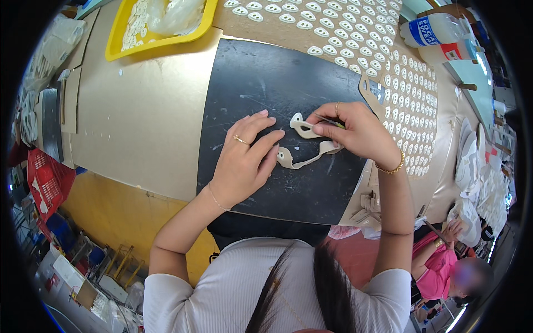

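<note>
Over the black mat (261, 72), my right hand (361, 130) pinches a small off-white piece with an oval cut-out (303, 130). A thin, dark, pointed tool (328, 119) also shows between its fingers; its kind is hard to make out. Just below lies a curved off-white strip (302, 165). Its right end rises close under my right fingers, and its left end, with small dark holes, is beside my left thumb. My left hand (239, 158) rests on the mat with its fingers spread. Whether the thumb touches the strip I cannot tell.
Rows of small white pieces with dark holes (347, 53) cover the board at the far right. A yellow tray (211, 22) with similar pieces and a plastic bag stands far left. Bottles (438, 30) stand far right. A co-worker in pink (436, 272) is at lower right.
</note>
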The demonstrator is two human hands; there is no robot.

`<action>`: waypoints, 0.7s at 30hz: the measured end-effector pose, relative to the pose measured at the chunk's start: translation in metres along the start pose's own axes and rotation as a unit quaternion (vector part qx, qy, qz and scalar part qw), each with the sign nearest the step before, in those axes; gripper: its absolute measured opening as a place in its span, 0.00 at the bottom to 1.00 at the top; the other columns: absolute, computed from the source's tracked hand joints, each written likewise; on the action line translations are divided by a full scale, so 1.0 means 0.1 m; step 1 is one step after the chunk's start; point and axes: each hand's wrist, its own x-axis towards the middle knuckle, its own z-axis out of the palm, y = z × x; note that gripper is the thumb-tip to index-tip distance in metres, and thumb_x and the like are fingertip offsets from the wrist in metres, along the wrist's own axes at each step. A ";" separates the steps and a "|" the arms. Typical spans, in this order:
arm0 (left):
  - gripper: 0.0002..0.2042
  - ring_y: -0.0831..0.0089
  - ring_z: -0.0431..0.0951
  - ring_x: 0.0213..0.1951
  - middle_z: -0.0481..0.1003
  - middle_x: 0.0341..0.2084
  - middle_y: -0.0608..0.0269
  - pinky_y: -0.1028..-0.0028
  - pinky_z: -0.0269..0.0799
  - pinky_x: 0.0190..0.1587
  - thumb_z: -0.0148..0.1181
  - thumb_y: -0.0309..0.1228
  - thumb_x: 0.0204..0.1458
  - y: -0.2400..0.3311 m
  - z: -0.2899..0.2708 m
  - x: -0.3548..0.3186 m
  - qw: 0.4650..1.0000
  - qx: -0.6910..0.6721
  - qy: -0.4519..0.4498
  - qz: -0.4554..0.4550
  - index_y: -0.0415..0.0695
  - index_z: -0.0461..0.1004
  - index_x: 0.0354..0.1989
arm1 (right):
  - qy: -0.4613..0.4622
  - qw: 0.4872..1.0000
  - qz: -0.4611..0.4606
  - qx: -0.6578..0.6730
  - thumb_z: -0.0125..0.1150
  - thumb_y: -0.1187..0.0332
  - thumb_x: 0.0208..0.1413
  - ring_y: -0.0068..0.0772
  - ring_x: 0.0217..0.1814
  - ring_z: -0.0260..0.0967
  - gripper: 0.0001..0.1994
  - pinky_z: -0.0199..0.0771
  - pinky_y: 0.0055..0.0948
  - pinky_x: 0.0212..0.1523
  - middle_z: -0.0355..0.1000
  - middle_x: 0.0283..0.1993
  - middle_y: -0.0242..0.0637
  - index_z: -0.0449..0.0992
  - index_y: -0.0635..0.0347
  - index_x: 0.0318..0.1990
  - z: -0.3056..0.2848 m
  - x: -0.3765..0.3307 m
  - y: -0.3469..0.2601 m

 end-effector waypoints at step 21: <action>0.22 0.56 0.68 0.63 0.73 0.54 0.57 0.52 0.63 0.63 0.68 0.26 0.46 -0.05 0.05 0.00 0.995 0.084 -0.049 0.034 0.46 0.79 0.53 | -0.093 0.965 -0.100 -0.222 0.69 0.69 0.52 0.50 0.43 0.77 0.10 0.76 0.41 0.44 0.80 0.37 0.43 0.80 0.63 0.39 -0.09 0.53 -0.11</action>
